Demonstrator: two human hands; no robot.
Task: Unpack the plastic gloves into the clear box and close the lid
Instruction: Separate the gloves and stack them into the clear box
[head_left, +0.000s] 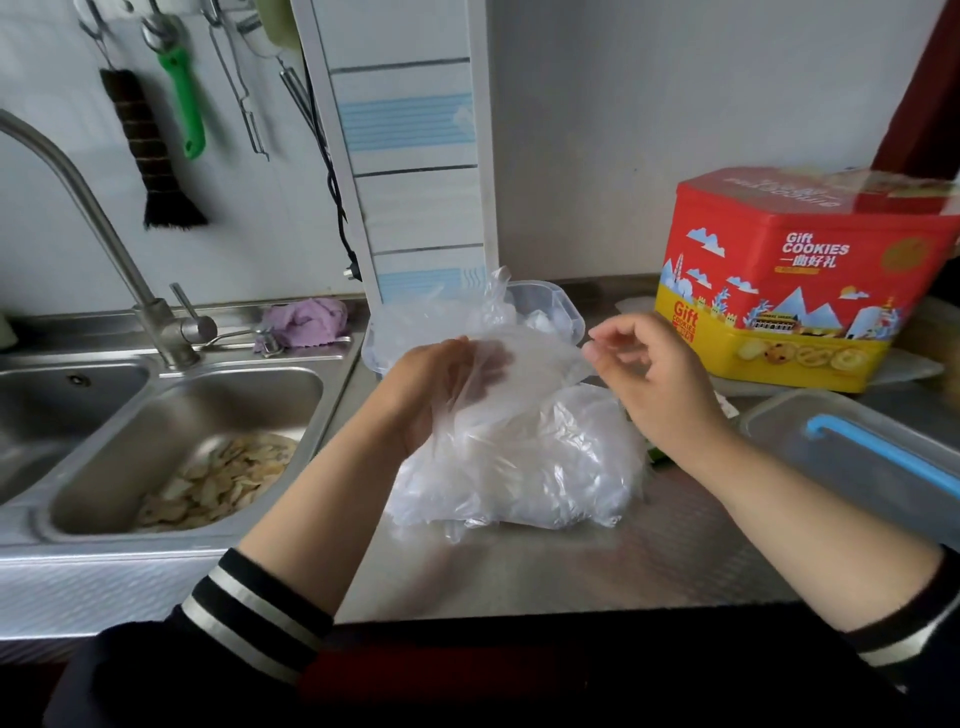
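Clear box (561, 306) mostly behind plastic bag (519, 457); left hand (441, 384) fingers veiled inside.

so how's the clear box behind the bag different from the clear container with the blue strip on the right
The clear box stands open behind the bag of gloves with some plastic already inside; the container with the blue strip shows nothing plainly inside. The clear box is mostly hidden by plastic held in the left hand; the container lies in plain view at the counter's right edge. Both are see-through plastic on the steel counter.
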